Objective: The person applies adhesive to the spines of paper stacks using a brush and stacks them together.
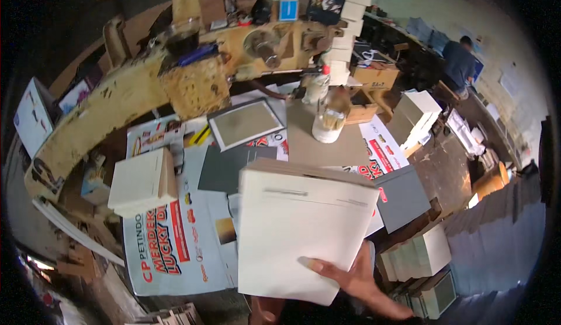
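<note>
Fingers (318, 265) on thick white paper stack (301, 231)

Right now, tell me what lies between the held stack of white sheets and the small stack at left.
In the head view, a dark grey board on printed posters.

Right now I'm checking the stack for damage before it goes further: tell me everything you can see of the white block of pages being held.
The white block of pages is a thick, squared stack of paper, plain on top apart from two faint grey printed lines. Its far edge shows brownish layered sheets. It is held tilted above the poster-covered table, near the picture's middle. The right hand grips its near right corner, thumb on top. No tears or bends show. The left hand is not visible.
</note>
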Tool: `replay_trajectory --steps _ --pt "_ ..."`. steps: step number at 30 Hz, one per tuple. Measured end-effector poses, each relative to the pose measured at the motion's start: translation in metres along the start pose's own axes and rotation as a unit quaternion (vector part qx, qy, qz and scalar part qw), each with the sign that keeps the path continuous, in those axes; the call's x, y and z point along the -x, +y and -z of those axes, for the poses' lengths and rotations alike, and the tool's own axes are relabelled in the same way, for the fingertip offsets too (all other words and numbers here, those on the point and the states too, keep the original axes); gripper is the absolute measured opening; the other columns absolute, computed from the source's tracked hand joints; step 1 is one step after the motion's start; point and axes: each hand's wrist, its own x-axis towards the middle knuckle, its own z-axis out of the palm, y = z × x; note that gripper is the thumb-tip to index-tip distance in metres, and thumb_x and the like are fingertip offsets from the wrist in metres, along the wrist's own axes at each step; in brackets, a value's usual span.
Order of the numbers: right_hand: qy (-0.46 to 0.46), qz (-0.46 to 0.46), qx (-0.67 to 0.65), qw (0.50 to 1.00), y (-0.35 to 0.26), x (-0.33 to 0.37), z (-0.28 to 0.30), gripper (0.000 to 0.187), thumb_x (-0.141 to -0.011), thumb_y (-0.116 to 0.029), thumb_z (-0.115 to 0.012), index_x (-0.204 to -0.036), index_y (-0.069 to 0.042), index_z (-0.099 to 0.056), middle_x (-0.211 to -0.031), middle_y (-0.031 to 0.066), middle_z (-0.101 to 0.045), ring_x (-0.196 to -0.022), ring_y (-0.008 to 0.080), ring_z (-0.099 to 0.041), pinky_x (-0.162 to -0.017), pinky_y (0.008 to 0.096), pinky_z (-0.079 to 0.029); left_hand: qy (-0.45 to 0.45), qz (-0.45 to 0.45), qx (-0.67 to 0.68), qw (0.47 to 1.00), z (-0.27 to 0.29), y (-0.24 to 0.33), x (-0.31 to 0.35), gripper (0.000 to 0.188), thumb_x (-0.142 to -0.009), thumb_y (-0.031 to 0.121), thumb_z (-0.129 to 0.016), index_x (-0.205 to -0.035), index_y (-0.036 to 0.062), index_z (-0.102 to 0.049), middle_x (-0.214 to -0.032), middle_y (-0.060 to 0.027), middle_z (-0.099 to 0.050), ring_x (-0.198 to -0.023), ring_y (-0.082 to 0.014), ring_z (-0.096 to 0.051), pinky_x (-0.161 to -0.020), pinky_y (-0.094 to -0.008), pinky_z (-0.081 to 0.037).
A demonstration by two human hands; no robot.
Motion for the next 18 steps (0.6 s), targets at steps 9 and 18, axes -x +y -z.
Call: replay_trajectory --steps 9,18 --pt "0.171 -0.252 -0.265 0.915 0.097 0.046 -0.031 0.062 -0.081 -0.030 -0.080 -0.123 0.003 -0.049 -0.113 0.0136 -0.060 -0.101 0.0199 -0.060 -0.089 0.0347 -0.051 0.079 0.146 -0.394 0.904 -0.036 0.011 0.017 0.056 -0.088 0.027 -0.072 -0.130 -0.0029 -0.050 -0.118 -0.0119 -0.060 -0.105 -0.0218 -0.057 -0.090 -0.0357 -0.048" --pt "0.050 -0.148 -0.209 0.965 0.102 0.047 0.008 0.062 -0.077 -0.009 -0.077 -0.130 0.002 -0.048 -0.117 0.0121 -0.064 -0.110 0.0231 -0.062 -0.096 0.0379 -0.051 -0.023 0.173 -0.487 0.856 -0.027 0.049 0.010 0.044 -0.077 0.012 -0.077 -0.113 -0.0001 -0.056 -0.108 -0.0121 -0.063 -0.098 -0.0197 -0.060 -0.088 -0.0351 -0.049"
